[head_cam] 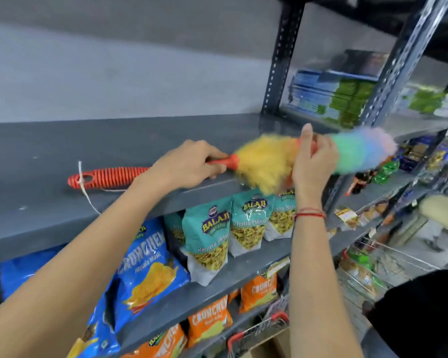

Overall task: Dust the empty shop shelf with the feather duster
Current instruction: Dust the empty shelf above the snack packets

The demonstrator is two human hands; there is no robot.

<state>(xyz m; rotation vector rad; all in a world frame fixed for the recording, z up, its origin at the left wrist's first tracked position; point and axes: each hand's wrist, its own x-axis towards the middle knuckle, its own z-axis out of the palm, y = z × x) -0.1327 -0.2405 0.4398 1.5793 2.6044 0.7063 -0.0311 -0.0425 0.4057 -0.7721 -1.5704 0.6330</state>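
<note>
The feather duster (264, 164) lies across the front edge of the empty shelf (49, 161), its ribbed red handle (106, 178) and string loop trailing left of the left hand (189, 164). That hand is closed around the shaft where handle meets plumes. To its right, the right hand (312, 161) pinches the middle of the plumes, fingers curled, thumb up; the pastel tip sticks out beyond it, past the shelf post. Pale specks show on the shelf surface, so the dusting looks barely begun: most of the shelf is probably unswept.
</note>
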